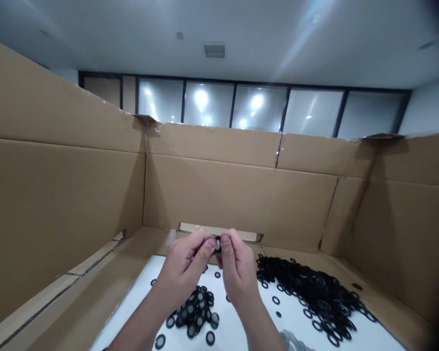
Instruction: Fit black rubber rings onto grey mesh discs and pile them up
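Observation:
My left hand (186, 261) and my right hand (237, 265) meet in front of me above the white surface (131, 297). Between thumbs and fingertips, both pinch one small black ring (217, 243) with a pale centre. The fingers cover most of its rim. Below my left hand lies a heap of black rings with greyish discs in them (195, 309). To the right of my right hand spreads a larger pile of plain black rings (314, 292). Partly behind my right forearm are translucent discs (294, 341) at the bottom edge.
Tall cardboard walls (219, 190) enclose the work surface at the left, back and right. A slot (223, 233) is cut low in the back wall. Several single rings (276, 300) lie scattered around the piles. Glazed partitions (208, 100) stand beyond the box.

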A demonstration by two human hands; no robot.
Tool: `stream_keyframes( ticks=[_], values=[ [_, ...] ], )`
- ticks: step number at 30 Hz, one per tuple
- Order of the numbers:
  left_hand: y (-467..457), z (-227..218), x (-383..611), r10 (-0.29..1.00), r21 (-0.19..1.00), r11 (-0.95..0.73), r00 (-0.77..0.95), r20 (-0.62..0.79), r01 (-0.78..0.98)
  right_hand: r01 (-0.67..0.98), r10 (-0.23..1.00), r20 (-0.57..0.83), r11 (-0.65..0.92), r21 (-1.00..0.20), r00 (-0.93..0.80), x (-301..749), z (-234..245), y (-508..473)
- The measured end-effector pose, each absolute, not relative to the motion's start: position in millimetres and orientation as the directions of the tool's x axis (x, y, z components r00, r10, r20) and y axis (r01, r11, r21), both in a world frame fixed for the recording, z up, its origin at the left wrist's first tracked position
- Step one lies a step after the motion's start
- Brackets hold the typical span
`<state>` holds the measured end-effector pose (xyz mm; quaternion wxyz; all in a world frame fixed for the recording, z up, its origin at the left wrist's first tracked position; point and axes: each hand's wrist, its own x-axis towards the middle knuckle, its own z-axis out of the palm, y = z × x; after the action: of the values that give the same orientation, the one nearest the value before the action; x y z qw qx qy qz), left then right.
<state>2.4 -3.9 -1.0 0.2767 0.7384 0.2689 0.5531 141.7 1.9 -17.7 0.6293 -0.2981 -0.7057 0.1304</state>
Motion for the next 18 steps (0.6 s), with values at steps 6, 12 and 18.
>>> stream_keyframes(
  ticks=[6, 12, 18],
  values=[
    [-3.2, -5.8, 9.6, 0.731, 0.727, -0.682, 0.105, 0.674, 0.075, 0.063, 0.686, 0.727, 0.726, -0.685, -0.006, 131.8, -19.7, 2.0],
    [-3.6, -6.6, 12.8, 0.702, 0.701, -0.71, 0.15, 0.696, 0.069, 0.102, 0.64, 0.768, 0.765, -0.636, -0.013, 135.5, -14.0, -3.9],
    [1.4, -7.5, 1.8, 0.703, 0.688, -0.711, 0.203, 0.682, 0.148, 0.216, 0.569, 0.811, 0.816, -0.536, -0.138, 144.5, -7.9, -7.8]
  ],
)
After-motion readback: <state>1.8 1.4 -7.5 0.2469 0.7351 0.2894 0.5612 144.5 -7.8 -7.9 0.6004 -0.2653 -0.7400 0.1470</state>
